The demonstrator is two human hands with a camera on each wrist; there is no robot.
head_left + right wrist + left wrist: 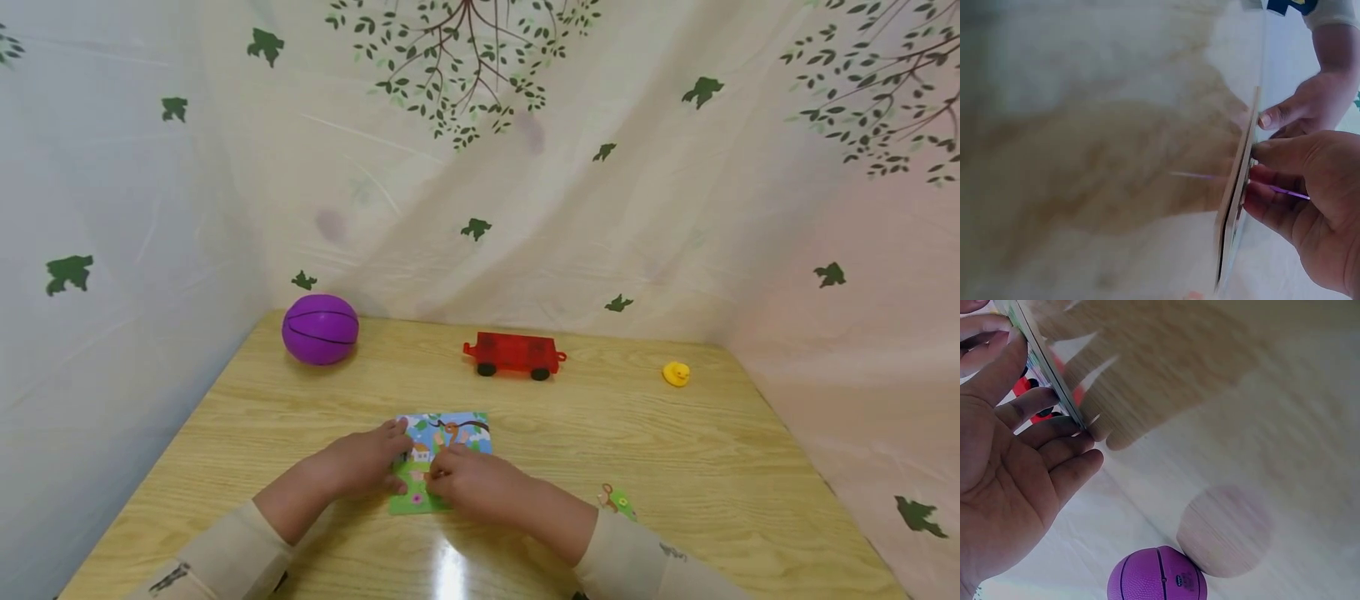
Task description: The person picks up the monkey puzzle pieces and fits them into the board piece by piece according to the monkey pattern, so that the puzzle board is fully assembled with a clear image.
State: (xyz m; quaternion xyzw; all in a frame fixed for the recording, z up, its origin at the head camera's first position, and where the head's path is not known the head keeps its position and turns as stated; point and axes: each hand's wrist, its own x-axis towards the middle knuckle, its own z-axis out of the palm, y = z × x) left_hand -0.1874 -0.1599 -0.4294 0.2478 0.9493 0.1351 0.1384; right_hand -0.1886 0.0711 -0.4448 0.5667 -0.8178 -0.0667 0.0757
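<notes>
A square picture puzzle [422,454] with blue sky, a small house and green grass lies flat on the wooden table. My left hand [369,460] rests along its left side, fingers fairly straight and touching the edge, thumb lower down. Over the lower right part, my right hand [480,482] has its thumb and fingers bent together at the surface. They appear to pinch a small puzzle piece, mostly hidden behind the fingers. The right wrist view shows the thumb and fingertips against the puzzle board [1235,187]. Beside my right forearm lies a loose green puzzle piece [619,502].
A purple ball [320,329] sits at the table's back left. At the back middle stands a red toy wagon [516,352] with black wheels. A yellow rubber duck [676,374] is at the back right. Leaf-printed cloth [540,250] hangs around the table.
</notes>
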